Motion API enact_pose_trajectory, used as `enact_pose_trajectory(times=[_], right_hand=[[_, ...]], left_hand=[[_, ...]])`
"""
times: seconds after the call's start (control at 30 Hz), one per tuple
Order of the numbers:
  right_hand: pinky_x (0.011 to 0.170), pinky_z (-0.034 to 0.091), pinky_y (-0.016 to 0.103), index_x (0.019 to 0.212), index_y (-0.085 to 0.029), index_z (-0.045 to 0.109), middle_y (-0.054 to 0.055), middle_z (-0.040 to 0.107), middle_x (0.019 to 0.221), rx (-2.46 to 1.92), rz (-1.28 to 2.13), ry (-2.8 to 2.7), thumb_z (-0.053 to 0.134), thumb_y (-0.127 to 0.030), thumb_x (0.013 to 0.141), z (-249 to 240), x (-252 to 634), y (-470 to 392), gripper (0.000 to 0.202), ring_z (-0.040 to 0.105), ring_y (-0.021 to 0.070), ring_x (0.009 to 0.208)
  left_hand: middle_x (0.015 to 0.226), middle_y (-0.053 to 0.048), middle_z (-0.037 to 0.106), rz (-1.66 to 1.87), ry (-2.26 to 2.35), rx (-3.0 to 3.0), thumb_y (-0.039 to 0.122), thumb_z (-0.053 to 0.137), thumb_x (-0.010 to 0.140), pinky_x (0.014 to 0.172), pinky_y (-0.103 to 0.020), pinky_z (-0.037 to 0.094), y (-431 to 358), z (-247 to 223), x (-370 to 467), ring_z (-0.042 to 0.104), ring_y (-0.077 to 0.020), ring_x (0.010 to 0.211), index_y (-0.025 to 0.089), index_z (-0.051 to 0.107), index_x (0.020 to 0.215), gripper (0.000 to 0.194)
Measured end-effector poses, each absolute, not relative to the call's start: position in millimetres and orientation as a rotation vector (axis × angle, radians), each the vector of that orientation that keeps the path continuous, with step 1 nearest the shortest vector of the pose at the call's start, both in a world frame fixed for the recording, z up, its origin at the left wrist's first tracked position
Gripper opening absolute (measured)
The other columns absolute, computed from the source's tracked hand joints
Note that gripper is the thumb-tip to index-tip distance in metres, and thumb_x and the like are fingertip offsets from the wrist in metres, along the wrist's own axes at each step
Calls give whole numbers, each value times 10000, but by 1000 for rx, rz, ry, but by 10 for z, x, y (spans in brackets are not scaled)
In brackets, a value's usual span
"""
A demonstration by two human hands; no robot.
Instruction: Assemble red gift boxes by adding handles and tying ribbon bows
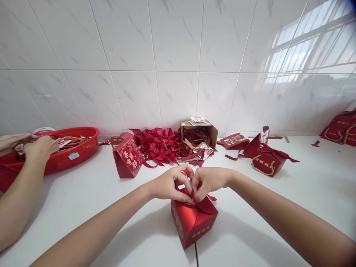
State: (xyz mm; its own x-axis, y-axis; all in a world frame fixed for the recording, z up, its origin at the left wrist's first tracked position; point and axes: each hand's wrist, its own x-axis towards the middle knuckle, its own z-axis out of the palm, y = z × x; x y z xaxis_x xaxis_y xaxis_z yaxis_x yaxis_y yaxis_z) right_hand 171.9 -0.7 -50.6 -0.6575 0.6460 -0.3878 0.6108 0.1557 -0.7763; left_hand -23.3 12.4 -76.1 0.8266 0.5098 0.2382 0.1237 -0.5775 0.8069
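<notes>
A red gift box [201, 226] with gold lettering stands on the white table in front of me, its curved top flaps folded together. My left hand [172, 183] is closed in a pinch over the top of the box. Right beside it, nearly touching, my right hand [209, 180] pinches a dark red ribbon [213, 198] at the middle of the lid. Some ribbon also shows between the left thumb and fingers. The fingertips and the flap tips partly hide the spot where the ribbon crosses.
A pile of loose red ribbons [161, 146] lies by an open cardboard box [213, 134]. Behind my left arm stands a red patterned box [128, 157]; a tied box [268, 161] is at right. At far left, another person's hands [39, 148] reach into a red basket [72, 161].
</notes>
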Motion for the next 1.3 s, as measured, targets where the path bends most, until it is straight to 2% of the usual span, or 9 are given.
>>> enact_pose_trajectory(times=[0.3,0.63,0.73,0.8,0.9,1.03,1.17,1.3], right_hand=[[450,197,229,625,-173,670,-73,418,507,-1229,1501,-2390,675,-242,613,-501,1714,-60,70,305,60,499],[432,247,217,688,-174,684,-56,460,526,-1262,1327,-2424,636,-262,647,-502,1739,-158,108,328,64,472],[503,331,229,643,-178,673,-23,541,640,-1275,1121,-2409,633,-221,644,-493,1760,-227,59,421,92,558],[630,402,265,611,-174,660,20,582,789,-1312,918,-2362,638,-174,625,-490,1810,-283,26,505,145,715],[801,418,355,586,-174,626,63,569,920,-1371,692,-2288,637,-144,626,-503,1902,-366,51,517,229,923],[867,417,402,643,-186,580,67,571,1001,-1331,488,-2259,605,-161,697,-567,1924,-427,65,527,235,981],[881,415,402,701,-191,562,66,585,1015,-1265,387,-2238,547,-167,767,-661,1865,-426,71,541,217,989],[869,395,413,677,-181,522,58,595,997,-1259,232,-2291,538,-143,753,-739,1894,-441,87,535,213,964]], left_hand=[[1008,-72,497,549,441,2148,397,771,704,729,-264,509,108,-761,-246,566,-160,864,162,729,724,240],[969,-44,470,629,543,2291,216,732,749,643,-209,461,35,-734,-263,513,-114,772,171,726,717,55],[989,-50,487,559,568,2414,176,680,785,736,-227,474,-4,-662,-335,528,-137,851,166,683,748,38],[1010,-54,508,439,621,2526,159,622,821,807,-256,471,-36,-580,-411,533,-155,905,174,648,790,43],[1028,-62,533,334,719,2611,180,536,878,862,-306,463,-79,-476,-500,520,-184,968,190,590,837,69],[1149,-75,511,393,718,2472,222,481,917,892,-309,469,-91,-527,-445,489,-188,1081,195,531,840,96],[1235,-95,498,444,714,2422,254,483,922,920,-354,464,-77,-683,-334,457,-216,1168,196,553,869,106],[1317,-89,468,428,682,2407,268,533,898,949,-377,444,-68,-669,-376,422,-236,1221,187,555,796,132]])
